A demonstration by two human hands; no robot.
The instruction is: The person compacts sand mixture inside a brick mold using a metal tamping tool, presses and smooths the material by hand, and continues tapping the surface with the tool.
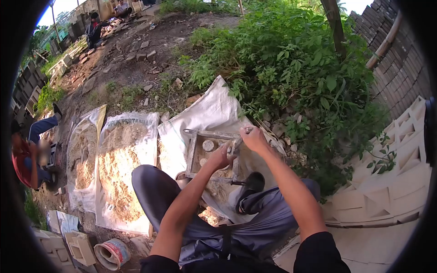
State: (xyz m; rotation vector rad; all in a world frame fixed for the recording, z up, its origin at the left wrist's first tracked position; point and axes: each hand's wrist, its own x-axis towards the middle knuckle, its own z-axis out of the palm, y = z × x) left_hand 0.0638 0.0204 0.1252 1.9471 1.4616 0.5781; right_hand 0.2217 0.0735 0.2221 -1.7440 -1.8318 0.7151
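Between my legs, on a white woven sack [205,107], sits a rectangular mould frame [192,154], grey and worn. Round pale blocks [208,145] stand inside it. My left hand [221,158] is closed over the right part of the frame, gripping something at its fingertips that I cannot make out. Just beyond the frame's right edge, my right hand [253,138] is closed too, its fingers curled round a small grey piece that is mostly hidden. The two hands are close together.
Two sacks spread with pale sandy powder [120,168] lie to my left. A person in a red shirt [25,159] sits farther left. A bucket [111,255] and moulded blocks [79,248] are at lower left. Patterned blocks [378,191] are stacked at right; bushes [291,68] grow ahead.
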